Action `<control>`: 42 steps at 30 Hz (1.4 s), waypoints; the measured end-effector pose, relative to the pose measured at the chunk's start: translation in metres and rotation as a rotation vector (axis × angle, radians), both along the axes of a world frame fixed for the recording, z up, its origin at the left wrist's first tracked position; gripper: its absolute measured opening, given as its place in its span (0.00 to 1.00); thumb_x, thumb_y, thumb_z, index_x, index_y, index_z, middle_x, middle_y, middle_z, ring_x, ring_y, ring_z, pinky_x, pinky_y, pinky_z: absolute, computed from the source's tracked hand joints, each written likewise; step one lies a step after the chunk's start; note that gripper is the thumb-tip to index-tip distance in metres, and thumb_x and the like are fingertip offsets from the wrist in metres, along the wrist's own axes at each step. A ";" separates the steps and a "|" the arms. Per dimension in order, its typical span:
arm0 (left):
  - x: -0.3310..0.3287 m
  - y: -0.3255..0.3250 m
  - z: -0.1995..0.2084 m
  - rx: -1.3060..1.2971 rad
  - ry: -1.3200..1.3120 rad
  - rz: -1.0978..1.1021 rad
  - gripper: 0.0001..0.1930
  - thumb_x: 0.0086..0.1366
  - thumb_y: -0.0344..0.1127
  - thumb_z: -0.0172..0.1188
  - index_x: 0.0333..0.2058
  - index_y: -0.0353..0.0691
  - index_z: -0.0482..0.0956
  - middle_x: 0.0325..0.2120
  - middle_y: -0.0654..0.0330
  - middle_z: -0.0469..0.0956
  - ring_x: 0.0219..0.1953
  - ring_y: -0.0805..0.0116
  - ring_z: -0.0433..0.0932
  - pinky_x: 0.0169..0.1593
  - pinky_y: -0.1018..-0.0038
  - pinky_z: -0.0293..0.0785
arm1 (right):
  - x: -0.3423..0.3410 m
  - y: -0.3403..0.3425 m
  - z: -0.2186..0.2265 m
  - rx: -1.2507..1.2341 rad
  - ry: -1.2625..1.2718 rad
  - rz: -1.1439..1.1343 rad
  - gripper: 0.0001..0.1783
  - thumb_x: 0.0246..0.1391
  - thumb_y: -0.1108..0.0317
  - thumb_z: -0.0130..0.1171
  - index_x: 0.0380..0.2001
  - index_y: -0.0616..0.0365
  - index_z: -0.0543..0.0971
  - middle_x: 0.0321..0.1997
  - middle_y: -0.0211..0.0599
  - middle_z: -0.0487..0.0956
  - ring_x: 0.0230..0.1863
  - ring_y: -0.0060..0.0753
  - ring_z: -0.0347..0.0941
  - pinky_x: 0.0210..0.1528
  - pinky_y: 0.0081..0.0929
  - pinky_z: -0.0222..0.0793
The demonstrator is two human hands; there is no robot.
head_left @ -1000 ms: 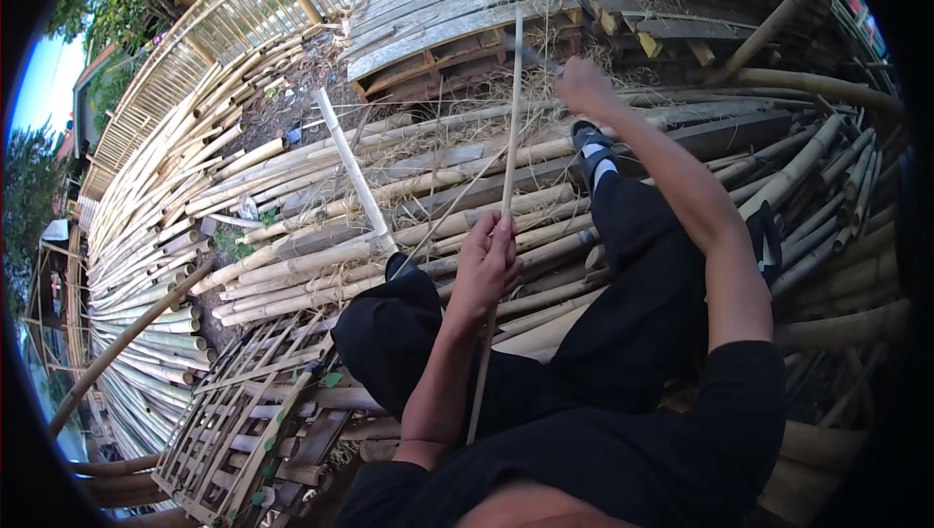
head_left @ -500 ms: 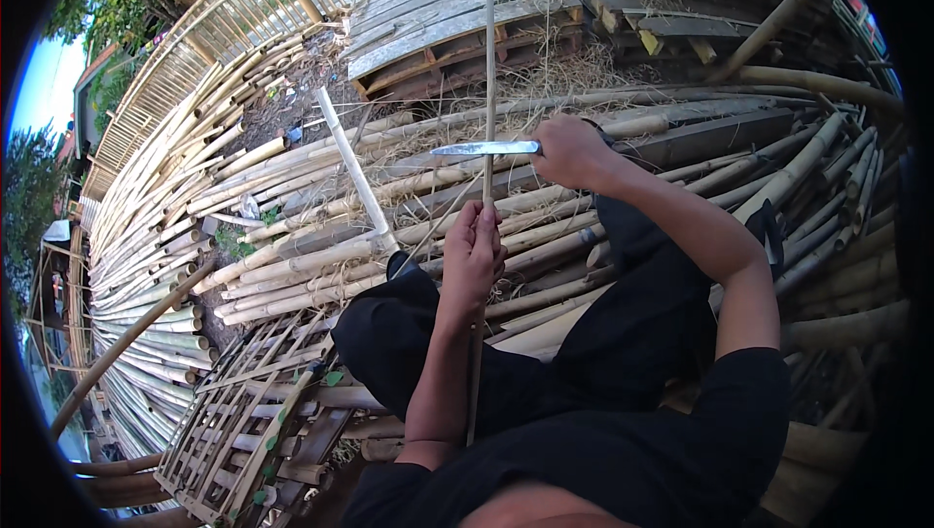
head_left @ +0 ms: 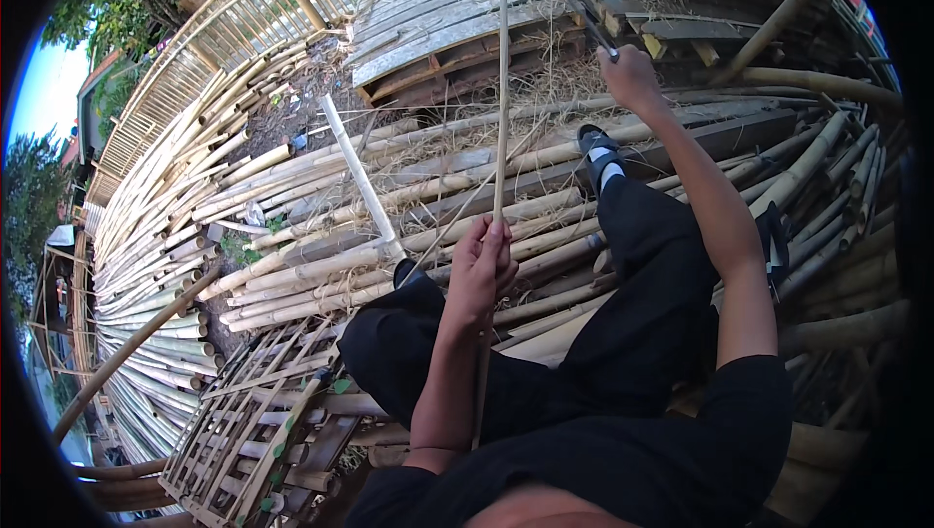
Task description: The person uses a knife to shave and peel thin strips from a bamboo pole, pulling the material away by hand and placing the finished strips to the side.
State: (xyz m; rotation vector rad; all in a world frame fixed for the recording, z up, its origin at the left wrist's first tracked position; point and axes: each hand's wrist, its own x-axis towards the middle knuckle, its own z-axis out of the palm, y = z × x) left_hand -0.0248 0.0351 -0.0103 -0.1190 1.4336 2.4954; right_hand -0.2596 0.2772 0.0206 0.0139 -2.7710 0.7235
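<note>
A long, narrow bamboo strip (head_left: pixel 502 109) stands roughly lengthwise in front of me. My left hand (head_left: pixel 482 260) is closed around its lower part, and the end below my fist runs down past my lap. Up and to the right, my right hand (head_left: pixel 634 80) grips a knife (head_left: pixel 592 29), whose blade points far and left. The blade looks dark and thin from this angle and is apart from the strip. The knife's handle is mostly hidden in my fist.
Many bamboo poles (head_left: pixel 282 285) lie around my legs. A pale split length of bamboo (head_left: pixel 358 178) sticks up left of the strip. Beyond stands a slatted wooden pallet (head_left: pixel 438 12). A bamboo lattice (head_left: pixel 243 431) lies near left, and stacked timber (head_left: pixel 681 2) at far right.
My right hand has swung away to the far right, taking the knife off the strip. My left hand keeps its hold, slightly lower and to the right. My sandalled right foot now shows.
</note>
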 end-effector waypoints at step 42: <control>-0.008 -0.002 0.012 -0.379 -0.068 -0.059 0.20 0.72 0.45 0.42 0.49 0.33 0.68 0.26 0.57 0.76 0.23 0.71 0.78 0.32 0.76 0.75 | 0.081 -0.070 0.000 -1.165 -0.669 0.513 0.13 0.61 0.57 0.53 0.31 0.56 0.75 0.10 0.14 0.55 0.08 0.09 0.47 0.11 0.16 0.41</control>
